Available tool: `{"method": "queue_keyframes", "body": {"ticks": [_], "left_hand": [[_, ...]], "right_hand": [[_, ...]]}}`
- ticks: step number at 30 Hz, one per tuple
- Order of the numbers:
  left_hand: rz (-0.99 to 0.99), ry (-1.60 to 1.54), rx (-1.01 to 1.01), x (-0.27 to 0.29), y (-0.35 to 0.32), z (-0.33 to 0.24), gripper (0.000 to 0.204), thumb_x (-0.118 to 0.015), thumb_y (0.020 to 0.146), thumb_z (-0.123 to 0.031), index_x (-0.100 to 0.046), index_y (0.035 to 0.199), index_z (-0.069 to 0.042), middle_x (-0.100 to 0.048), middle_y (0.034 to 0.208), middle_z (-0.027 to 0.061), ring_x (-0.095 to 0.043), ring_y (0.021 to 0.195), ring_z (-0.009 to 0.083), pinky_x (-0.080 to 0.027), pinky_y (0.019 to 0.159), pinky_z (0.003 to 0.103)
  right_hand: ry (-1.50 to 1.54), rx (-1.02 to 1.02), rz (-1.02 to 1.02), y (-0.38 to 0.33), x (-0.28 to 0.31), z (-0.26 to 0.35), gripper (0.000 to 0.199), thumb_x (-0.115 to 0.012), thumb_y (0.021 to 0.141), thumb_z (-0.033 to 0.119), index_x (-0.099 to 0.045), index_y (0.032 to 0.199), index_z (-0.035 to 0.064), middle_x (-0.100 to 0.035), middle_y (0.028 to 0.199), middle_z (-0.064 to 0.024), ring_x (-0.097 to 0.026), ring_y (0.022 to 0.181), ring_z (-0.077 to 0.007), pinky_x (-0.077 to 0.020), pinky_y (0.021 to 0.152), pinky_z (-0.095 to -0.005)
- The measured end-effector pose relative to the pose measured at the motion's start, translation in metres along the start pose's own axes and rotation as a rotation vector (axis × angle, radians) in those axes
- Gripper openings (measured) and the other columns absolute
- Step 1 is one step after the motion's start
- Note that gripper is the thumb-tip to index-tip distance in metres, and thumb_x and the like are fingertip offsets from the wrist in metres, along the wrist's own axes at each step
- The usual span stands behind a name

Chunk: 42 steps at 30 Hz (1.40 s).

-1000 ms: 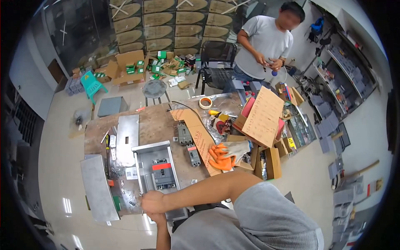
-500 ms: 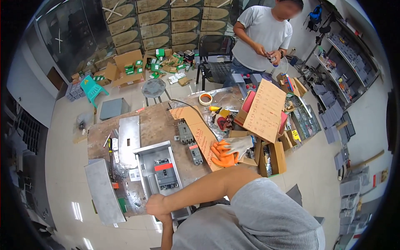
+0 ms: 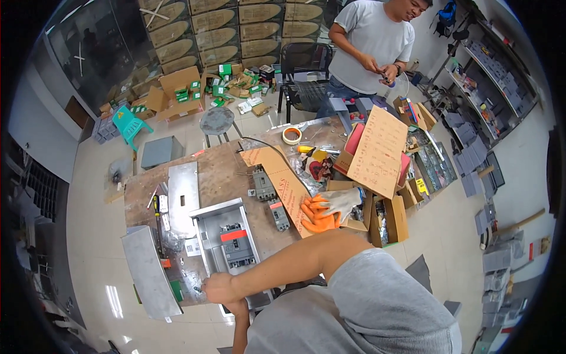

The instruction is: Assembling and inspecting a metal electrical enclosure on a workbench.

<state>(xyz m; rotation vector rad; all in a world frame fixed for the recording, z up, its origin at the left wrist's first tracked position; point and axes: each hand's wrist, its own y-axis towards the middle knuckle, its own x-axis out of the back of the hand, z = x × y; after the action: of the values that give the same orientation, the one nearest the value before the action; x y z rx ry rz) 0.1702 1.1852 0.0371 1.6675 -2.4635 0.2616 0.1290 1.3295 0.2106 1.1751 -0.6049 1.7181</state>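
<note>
My right hand [image 3: 220, 288] is closed in a fist at the near left corner of an open grey metal enclosure [image 3: 204, 239]. Anything inside its fingers is hidden from view. Just beneath it is my left hand [image 3: 238, 306], mostly covered by the right, so its fingers do not show. A grey circuit breaker [image 3: 239, 252] with a red band sits inside the enclosure. Small loose hardware [image 3: 193, 282] lies on the table beside my right hand.
A curved metal cover [image 3: 147, 271] and flat panel [image 3: 183, 197] lie left. Two more breakers [image 3: 263, 184], orange-grey gloves [image 3: 330, 209] and cardboard boxes [image 3: 389, 221] are right. A person [image 3: 374, 47] stands across the table [image 3: 227, 171], holding a small item.
My hands stay together at the enclosure's near corner, with only a slight shift of the right. The view has moved a little. The person opposite has raised their head slightly.
</note>
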Motion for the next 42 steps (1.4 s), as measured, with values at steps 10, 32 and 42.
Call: {"method": "queue_keyframes", "body": {"ticks": [10,32,42], "left_hand": [[-0.103,0.565,-0.129,0.001,-0.001,0.019,0.016,-0.059,0.084,-0.008,-0.055,0.099,-0.004,-0.057,0.09,0.0035,-0.055,0.084,0.0159,-0.045,0.074,0.031],[0.182,-0.37,0.0,0.024,0.0,0.028,0.032,-0.044,0.095,-0.025,-0.046,0.122,-0.007,-0.052,0.116,0.0109,-0.053,0.109,0.0167,-0.044,0.095,0.032],[0.353,-0.143,0.012,0.064,-0.014,0.031,0.033,-0.047,0.094,-0.024,-0.046,0.123,-0.007,-0.052,0.117,0.0108,-0.054,0.109,0.0177,-0.044,0.094,0.033]], "right_hand": [[-0.035,-0.078,0.151,0.004,-0.019,0.004,0.021,-0.067,0.072,0.019,-0.072,0.084,0.0033,-0.067,0.094,-0.0157,-0.067,0.088,-0.0316,-0.0545,0.072,-0.0412],[0.103,-0.155,-0.025,-0.011,0.005,0.011,0.021,-0.058,0.077,0.021,-0.07,0.084,0.0067,-0.067,0.082,-0.014,-0.068,0.081,-0.0327,-0.0543,0.07,-0.0439],[-0.018,-0.086,0.018,-0.027,-0.007,0.006,0.017,-0.061,0.072,0.019,-0.07,0.076,0.0053,-0.067,0.076,-0.0117,-0.069,0.072,-0.0297,-0.0549,0.059,-0.0423]]}}
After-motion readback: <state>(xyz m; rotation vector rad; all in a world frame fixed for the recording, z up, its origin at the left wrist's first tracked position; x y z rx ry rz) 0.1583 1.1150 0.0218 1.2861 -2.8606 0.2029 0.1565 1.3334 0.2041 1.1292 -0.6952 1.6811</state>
